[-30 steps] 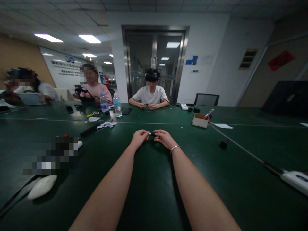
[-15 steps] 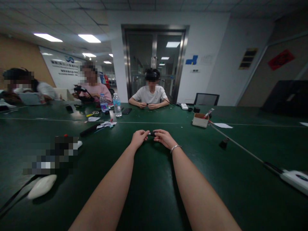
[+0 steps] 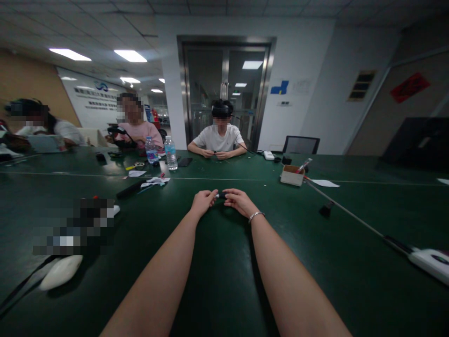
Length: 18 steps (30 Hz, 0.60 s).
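Observation:
Between my two hands, just above or on the green table, is a small black stick with a pale metallic end; it looks like a USB flash drive. My left hand pinches its metallic end between thumb and fingers. On the other side, my right hand has its fingertips closed on the black end. A silver bracelet circles my right wrist. Part of the stick is hidden by the fingers, so its exact kind is hard to make out.
Ahead sits a person in a white shirt. Two water bottles stand left of them. An open box holds a pen-like item. A cable runs to a white device at right. A white rounded object lies left.

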Available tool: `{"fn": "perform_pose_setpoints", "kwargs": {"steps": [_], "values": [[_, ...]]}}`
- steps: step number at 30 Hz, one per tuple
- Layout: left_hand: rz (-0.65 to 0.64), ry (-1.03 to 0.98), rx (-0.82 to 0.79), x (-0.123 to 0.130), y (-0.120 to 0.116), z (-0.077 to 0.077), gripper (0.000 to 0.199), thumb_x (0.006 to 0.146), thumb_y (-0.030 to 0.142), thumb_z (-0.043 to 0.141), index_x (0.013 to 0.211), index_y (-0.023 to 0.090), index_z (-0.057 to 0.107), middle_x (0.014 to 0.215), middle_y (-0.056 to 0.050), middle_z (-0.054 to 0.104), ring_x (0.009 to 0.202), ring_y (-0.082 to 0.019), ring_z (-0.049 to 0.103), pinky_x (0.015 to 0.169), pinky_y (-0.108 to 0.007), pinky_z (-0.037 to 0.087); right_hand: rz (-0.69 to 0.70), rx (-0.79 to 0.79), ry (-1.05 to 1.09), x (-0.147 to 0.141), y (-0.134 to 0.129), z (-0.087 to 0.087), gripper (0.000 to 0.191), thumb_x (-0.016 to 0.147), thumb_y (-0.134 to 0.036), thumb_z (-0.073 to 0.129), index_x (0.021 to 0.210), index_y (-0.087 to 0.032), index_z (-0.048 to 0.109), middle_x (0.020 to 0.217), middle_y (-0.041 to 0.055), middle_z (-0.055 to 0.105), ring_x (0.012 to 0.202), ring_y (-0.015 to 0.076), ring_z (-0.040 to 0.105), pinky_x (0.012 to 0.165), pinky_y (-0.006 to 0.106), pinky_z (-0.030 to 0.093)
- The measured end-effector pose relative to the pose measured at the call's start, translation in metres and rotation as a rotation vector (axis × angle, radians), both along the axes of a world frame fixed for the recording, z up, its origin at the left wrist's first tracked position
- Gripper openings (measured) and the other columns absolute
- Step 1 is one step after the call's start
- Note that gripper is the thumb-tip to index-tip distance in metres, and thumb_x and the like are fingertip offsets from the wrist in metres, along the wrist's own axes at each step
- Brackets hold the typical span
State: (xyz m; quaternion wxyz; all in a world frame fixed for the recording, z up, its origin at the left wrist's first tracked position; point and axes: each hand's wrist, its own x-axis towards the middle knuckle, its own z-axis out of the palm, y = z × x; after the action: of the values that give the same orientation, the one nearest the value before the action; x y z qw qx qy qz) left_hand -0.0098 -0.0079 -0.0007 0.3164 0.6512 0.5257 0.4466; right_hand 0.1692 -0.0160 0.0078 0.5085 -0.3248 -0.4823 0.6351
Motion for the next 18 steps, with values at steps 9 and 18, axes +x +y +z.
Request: {"fn": "perform_pose_setpoints", "kwargs": {"steps": [9,18], "values": [[0.014,0.028,0.018,0.0013,-0.0019,0.0012,0.053,0.075,0.065,0.046,0.056,0.017,0.060,0.047,-0.001,0.056,0.042,-0.011,0.048,0.048,-0.024,0.035,0.017,0.003,-0.002,0.0006,-0.0007,0.0005,0.021,0.071,-0.006,0.065,0.090,-0.014,0.068,0.068,0.0006,0.064,0.053,0.0070,0.060,0.059,0.021,0.057],[0.011,0.047,0.001,0.0013,-0.0083,0.0067,0.054,0.076,0.065,0.044,0.055,0.017,0.060,0.046,-0.001,0.055,0.042,-0.011,0.048,0.048,-0.024,0.036,0.030,0.006,-0.005,0.0014,-0.0006,0.0004,0.023,0.070,-0.006,0.065,0.092,-0.014,0.067,0.067,-0.0005,0.062,0.053,0.0070,0.060,0.060,0.022,0.056]]}}
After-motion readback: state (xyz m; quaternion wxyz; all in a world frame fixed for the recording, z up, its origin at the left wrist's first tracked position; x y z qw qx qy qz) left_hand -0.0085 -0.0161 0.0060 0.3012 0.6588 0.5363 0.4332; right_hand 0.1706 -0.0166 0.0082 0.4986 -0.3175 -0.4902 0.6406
